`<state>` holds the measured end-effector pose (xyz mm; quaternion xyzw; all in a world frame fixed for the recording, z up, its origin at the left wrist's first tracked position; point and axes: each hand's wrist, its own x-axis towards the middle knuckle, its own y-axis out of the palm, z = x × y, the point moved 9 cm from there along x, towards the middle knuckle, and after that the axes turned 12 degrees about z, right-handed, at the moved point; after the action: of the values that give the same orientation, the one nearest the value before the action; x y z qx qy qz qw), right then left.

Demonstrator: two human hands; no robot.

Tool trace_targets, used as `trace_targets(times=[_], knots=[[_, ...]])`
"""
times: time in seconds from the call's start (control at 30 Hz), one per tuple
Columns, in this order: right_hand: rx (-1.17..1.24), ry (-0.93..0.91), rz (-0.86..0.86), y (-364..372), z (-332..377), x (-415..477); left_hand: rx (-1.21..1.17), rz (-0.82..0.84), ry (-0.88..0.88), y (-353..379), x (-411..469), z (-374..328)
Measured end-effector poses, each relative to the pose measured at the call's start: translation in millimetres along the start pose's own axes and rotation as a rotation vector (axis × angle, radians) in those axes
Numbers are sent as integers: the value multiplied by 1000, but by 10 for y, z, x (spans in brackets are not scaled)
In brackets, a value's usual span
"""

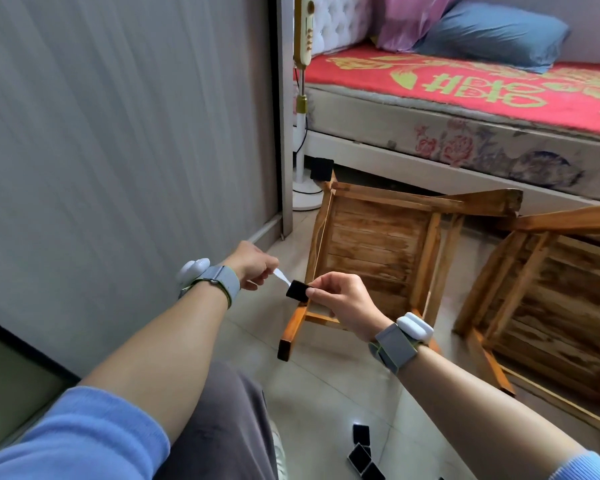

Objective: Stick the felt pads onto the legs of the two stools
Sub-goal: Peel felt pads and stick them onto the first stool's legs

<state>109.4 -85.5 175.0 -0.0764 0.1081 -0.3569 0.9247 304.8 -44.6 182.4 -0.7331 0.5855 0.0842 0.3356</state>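
Observation:
Two wooden stools lie tipped on the tiled floor, legs toward me: one stool (378, 244) in the middle, a second stool (548, 299) at the right. A black felt pad (321, 169) sits on the middle stool's far leg end. My right hand (340, 299) pinches a square black felt pad (297, 290) above the near leg (290, 336). My left hand (253, 263) pinches the white backing strip (282, 276), which is peeled partly off that pad. Several loose black pads (362, 452) lie on the floor near my knee.
A grey sliding wardrobe door (125, 150) fills the left. A bed (465, 109) with a red cover and pillows runs across the back. A standing fan's pole and white base (303, 192) stand beside the bed corner.

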Motion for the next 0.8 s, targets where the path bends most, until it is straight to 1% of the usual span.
trace_targets(times=[0.1,0.17,0.33,0.43,0.57,0.8], knots=[[9,19,0,34,-128,30,13,-92,-20,-179,46,126],[-12,66,21,96,-255,44,23,-123,-27,-243,66,182],[-79,222,136,435,-731,91,81,-134,-32,-270,86,196],[-160,284,159,578,-996,106,100,-120,-27,-265,97,180],[-246,313,135,669,-1184,115,125,-111,-23,-271,100,176],[-323,320,80,644,-1220,135,137,-104,-8,-237,129,115]])
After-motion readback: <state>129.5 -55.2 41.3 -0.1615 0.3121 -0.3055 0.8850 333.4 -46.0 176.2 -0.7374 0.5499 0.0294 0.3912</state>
